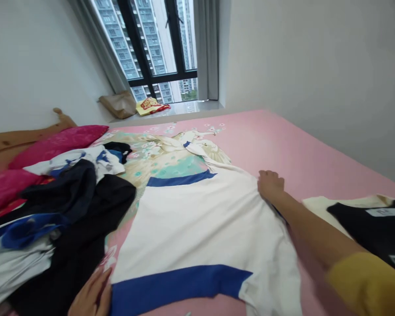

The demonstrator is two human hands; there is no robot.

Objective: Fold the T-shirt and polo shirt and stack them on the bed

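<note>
A white shirt with blue bands lies spread flat on the pink bed sheet. My right hand reaches out over the shirt's far right edge, its fingers curled and pressed onto the cloth. My left hand lies at the shirt's near left corner beside the blue band, with fingers flat and stretched out. A yellow sleeve covers my right upper arm.
A heap of dark, blue and white clothes lies left of the shirt. Pink pillows sit behind it against a wooden headboard. Folded black and cream garments rest at the right. A window sill holds a brown bag and a yellow packet.
</note>
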